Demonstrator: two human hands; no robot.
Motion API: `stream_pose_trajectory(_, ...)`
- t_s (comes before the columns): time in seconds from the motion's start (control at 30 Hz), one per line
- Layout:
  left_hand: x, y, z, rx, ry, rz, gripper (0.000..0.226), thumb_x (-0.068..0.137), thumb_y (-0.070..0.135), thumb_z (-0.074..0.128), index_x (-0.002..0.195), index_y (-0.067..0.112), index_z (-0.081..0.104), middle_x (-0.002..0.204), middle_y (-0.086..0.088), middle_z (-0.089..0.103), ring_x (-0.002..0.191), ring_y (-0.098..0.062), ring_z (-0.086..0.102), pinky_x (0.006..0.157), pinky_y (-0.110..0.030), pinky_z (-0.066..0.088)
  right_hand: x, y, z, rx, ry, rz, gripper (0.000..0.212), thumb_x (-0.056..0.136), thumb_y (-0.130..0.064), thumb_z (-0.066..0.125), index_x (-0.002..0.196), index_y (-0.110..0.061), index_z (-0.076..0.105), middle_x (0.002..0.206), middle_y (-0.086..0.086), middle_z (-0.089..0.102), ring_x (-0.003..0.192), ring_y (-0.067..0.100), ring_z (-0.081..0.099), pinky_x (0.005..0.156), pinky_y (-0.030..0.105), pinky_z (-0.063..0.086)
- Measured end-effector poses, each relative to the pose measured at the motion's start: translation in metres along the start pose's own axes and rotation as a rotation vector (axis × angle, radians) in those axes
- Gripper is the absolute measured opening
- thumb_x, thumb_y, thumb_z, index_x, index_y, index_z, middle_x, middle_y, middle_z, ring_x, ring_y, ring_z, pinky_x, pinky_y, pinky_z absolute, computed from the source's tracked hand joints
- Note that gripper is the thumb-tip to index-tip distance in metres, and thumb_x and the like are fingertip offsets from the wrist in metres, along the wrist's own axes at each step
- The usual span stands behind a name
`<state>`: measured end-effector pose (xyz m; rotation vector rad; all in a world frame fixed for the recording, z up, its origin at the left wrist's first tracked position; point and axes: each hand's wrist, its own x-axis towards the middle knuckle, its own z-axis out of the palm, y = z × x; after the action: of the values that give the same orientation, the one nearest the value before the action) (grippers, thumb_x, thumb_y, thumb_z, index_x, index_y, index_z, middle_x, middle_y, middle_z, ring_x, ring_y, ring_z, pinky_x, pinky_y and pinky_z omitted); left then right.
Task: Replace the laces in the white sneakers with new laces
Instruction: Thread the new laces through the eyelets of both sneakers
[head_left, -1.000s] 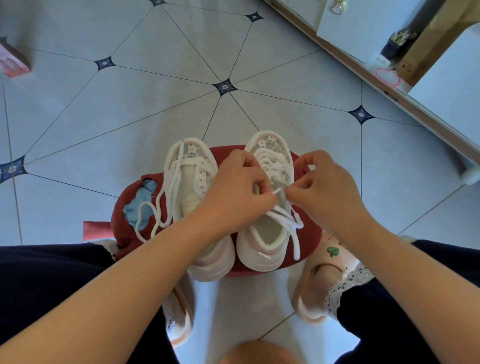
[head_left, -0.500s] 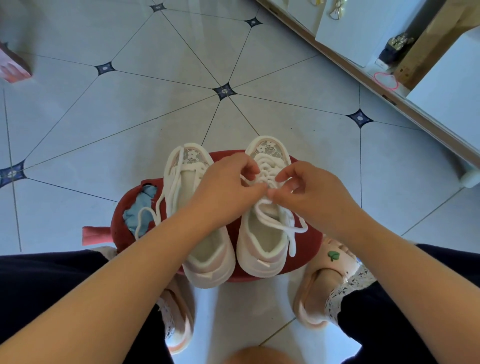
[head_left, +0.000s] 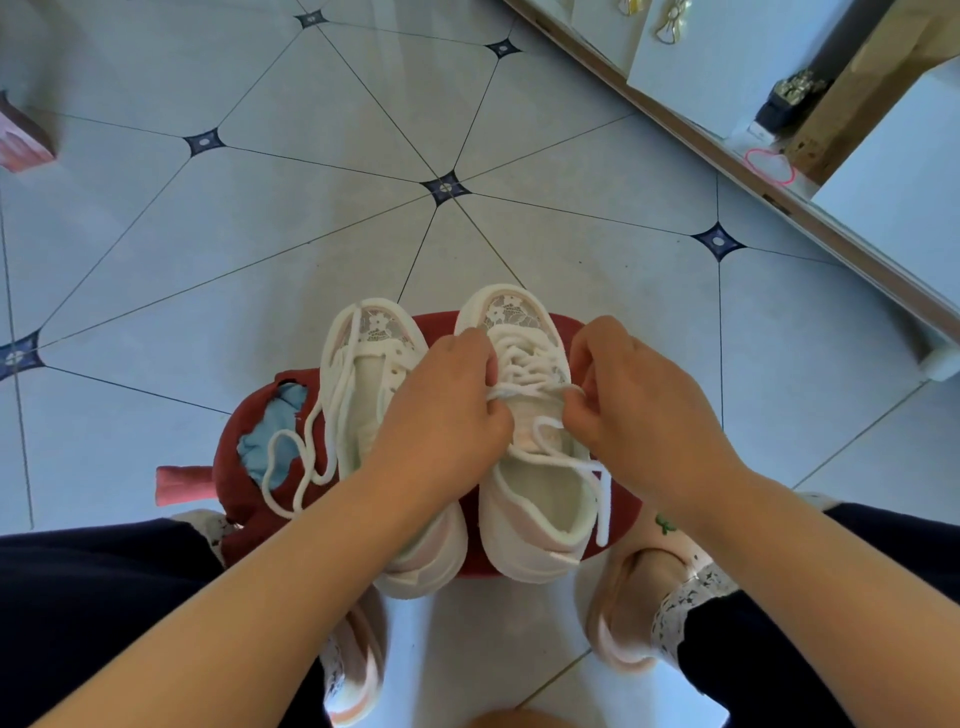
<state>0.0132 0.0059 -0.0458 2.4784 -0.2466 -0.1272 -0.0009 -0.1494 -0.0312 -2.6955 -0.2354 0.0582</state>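
Observation:
Two white sneakers stand side by side, toes away from me, on a round red stool (head_left: 621, 512). The right sneaker (head_left: 535, 499) is laced through most of its eyelets. Across its tongue runs a white lace (head_left: 530, 391), stretched between my hands. My left hand (head_left: 447, 410) pinches one end of that stretch and my right hand (head_left: 639, 405) pinches the other. Loose lace ends hang over the shoe's right side. The left sneaker (head_left: 363, 374) has a loose white lace (head_left: 291, 467) draped over its left side onto the stool.
The stool's red cover is torn, showing blue padding (head_left: 270, 441). My feet in pink slippers (head_left: 639, 597) rest on the tiled floor either side of the stool. A wooden-edged shelf unit (head_left: 779, 197) runs along the right. A pink object (head_left: 21, 140) lies far left.
My hands have drawn apart over the right sneaker, pulling the lace taut across its tongue. The view has tilted slightly downward.

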Motion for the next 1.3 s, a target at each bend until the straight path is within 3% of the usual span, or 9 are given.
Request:
stream_pose_trajectory(0.17,0.0,-0.001,0.002,-0.06,-0.04,-0.081,0.03,0.081,0.016,0.054,0.109,0.018,0.043,0.087,0.004,0.048,0.07,-0.009,0.046,0.055,-0.02,0.032,-0.002,-0.005,0.01,0.07,0.013,0.015,0.021,0.086,-0.02,0.054,0.104,-0.018,0.043,0.069,-0.012,0.038,0.061,0.011,0.044,0.056,0.031,0.041)
stream_pose_trajectory(0.33,0.006,0.005,0.006,0.041,-0.06,-0.033,0.048,0.087,0.019,0.048,0.133,0.019,0.037,0.117,-0.002,0.042,0.096,-0.018,0.049,0.077,-0.028,0.042,0.007,-0.006,0.019,0.194,-0.019,0.11,0.038,0.085,-0.033,0.059,0.116,-0.019,0.043,0.075,-0.012,0.049,0.066,0.006,0.049,0.06,0.028,0.043)
stream_pose_trajectory(0.6,0.003,-0.002,0.001,-0.044,-0.059,-0.033,0.042,0.084,0.01,0.049,0.125,0.018,0.05,0.095,0.002,0.046,0.088,-0.015,0.047,0.078,-0.027,0.04,0.008,0.009,0.015,0.186,-0.027,0.075,0.01,0.082,-0.02,0.062,0.09,-0.022,0.057,0.074,-0.009,0.058,0.065,0.005,0.052,0.063,0.021,0.044)
stream_pose_trajectory(0.7,0.006,-0.005,0.001,-0.08,-0.1,-0.064,0.051,0.081,0.01,0.052,0.131,0.024,0.046,0.1,0.004,0.045,0.087,-0.012,0.045,0.077,-0.024,0.036,0.01,0.012,0.012,0.454,-0.126,0.192,0.01,0.079,-0.03,0.069,0.081,-0.025,0.06,0.071,-0.009,0.063,0.065,-0.001,0.058,0.066,0.012,0.046)
stream_pose_trajectory(0.83,0.011,-0.011,0.002,-0.108,-0.119,-0.063,0.055,0.079,0.013,0.054,0.132,0.026,0.047,0.102,0.007,0.046,0.079,-0.006,0.041,0.075,-0.019,0.033,0.025,0.023,0.013,0.622,-0.023,0.336,0.004,0.086,-0.027,0.061,0.085,-0.026,0.064,0.072,-0.006,0.07,0.076,0.008,0.067,0.083,0.035,0.054)
stream_pose_trajectory(0.9,0.012,-0.012,0.003,-0.123,-0.12,-0.069,0.057,0.079,0.013,0.055,0.134,0.027,0.046,0.103,0.007,0.047,0.075,-0.003,0.042,0.071,-0.017,0.034,0.031,0.024,0.018,0.563,-0.013,0.31,0.015,0.084,-0.014,0.063,0.086,-0.029,0.064,0.075,-0.01,0.067,0.075,0.006,0.064,0.081,0.026,0.053)
stream_pose_trajectory(1.0,0.013,-0.015,0.003,-0.164,-0.128,-0.08,0.059,0.078,0.012,0.056,0.134,0.028,0.046,0.103,0.008,0.051,0.072,0.001,0.045,0.065,-0.011,0.034,0.036,0.022,0.024,0.428,-0.005,0.219,0.024,0.078,-0.008,0.067,0.083,-0.031,0.061,0.075,-0.011,0.062,0.063,-0.001,0.054,0.063,0.005,0.041)
stream_pose_trajectory(1.17,0.014,-0.016,0.004,-0.195,-0.13,-0.093,0.059,0.077,0.011,0.057,0.131,0.03,0.047,0.1,0.011,0.051,0.073,0.001,0.047,0.065,-0.008,0.034,0.037,0.018,0.025,0.292,0.105,0.081,0.017,0.081,-0.007,0.063,0.085,-0.022,0.069,0.078,-0.009,0.064,0.07,0.006,0.056,0.068,0.008,0.039)
stream_pose_trajectory(1.3,0.012,-0.015,0.005,-0.184,-0.112,-0.1,0.057,0.078,0.012,0.056,0.131,0.031,0.047,0.098,0.012,0.051,0.072,0.0,0.046,0.064,-0.009,0.033,0.04,0.016,0.024,0.423,0.084,0.199,0.017,0.086,-0.008,0.058,0.078,-0.023,0.064,0.071,-0.016,0.059,0.066,0.001,0.053,0.066,0.007,0.041)
